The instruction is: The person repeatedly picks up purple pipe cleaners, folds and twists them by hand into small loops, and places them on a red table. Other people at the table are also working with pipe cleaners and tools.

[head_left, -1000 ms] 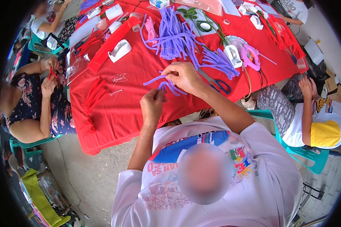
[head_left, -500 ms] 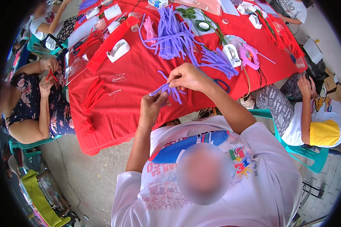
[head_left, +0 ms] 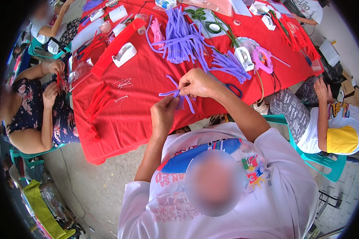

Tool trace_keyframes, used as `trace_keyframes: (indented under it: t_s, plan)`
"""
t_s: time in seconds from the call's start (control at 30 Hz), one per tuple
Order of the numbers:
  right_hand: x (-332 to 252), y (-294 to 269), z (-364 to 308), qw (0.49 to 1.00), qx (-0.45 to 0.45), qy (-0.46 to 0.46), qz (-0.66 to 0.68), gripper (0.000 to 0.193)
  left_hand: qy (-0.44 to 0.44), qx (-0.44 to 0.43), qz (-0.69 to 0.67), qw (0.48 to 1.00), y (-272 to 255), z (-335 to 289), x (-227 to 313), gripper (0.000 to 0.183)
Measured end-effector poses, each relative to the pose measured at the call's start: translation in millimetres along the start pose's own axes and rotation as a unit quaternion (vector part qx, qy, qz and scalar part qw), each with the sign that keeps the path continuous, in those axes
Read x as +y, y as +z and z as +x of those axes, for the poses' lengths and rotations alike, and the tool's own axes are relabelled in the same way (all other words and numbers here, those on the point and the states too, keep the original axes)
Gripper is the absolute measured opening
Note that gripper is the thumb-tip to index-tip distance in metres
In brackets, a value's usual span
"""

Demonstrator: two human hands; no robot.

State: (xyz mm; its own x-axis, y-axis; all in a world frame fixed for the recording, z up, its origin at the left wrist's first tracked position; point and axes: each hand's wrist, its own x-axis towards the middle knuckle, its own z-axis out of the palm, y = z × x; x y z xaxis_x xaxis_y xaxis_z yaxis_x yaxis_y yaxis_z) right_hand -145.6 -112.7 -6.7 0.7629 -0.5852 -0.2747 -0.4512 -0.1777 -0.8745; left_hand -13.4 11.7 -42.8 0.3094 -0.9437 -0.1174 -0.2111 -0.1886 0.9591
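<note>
Both my hands work on a small cluster of purple pipe cleaners (head_left: 190, 105) above the near part of the red-covered table. My left hand (head_left: 162, 114) pinches the cluster near its middle from below left. From the right, my right hand (head_left: 196, 83) is closed with thumb and fingertips on the strands where they meet. Purple ends stick out to the left, upward and down to the right; the crossing point is partly hidden by my fingers. Beyond my hands lies a large bundle of purple pipe cleaners (head_left: 176, 46), with a smaller purple pile (head_left: 228, 65) to its right.
Red pipe cleaners (head_left: 98, 104) and thin white wires (head_left: 124, 83) lie left. White tape dispensers (head_left: 124, 54) (head_left: 243, 58), blue-handled scissors (head_left: 235, 91) and a pink looped tool (head_left: 263, 59) rest on the red cloth (head_left: 107, 147). Co-workers sit at both sides; one person's hands (head_left: 52, 93) hold something red.
My hands have shifted slightly to the right with the purple cluster, and its strands are turned a little. The left co-worker's hands have moved apart.
</note>
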Motion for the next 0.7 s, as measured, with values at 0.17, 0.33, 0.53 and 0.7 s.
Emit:
trace_keyframes:
  t_s: [0.17, 0.33, 0.53, 0.7]
  plan:
    - [1.2, -4.0, 2.1, 0.998, -0.003, -0.003, -0.063, 0.008, 0.035, 0.045, -0.050, 0.997, -2.6, -1.9, -2.1, 0.029]
    - [-1.3, -1.3, 1.5, 0.966, 0.041, -0.109, -0.231, 0.010, 0.226, 0.057, 0.199, 0.952, -18.1, 12.0, 17.4, 0.030]
    - [-14.1, -3.3, -3.0, 0.993, -0.015, -0.060, -0.099, 0.009, 0.071, -0.030, 0.116, 0.990, -12.6, 3.3, 17.3, 0.019]
    - [-1.5, -8.9, -2.4, 0.994, -0.069, -0.001, 0.086, 0.009, -0.012, -0.082, -0.045, 0.996, -13.9, 7.1, 12.0, 0.023]
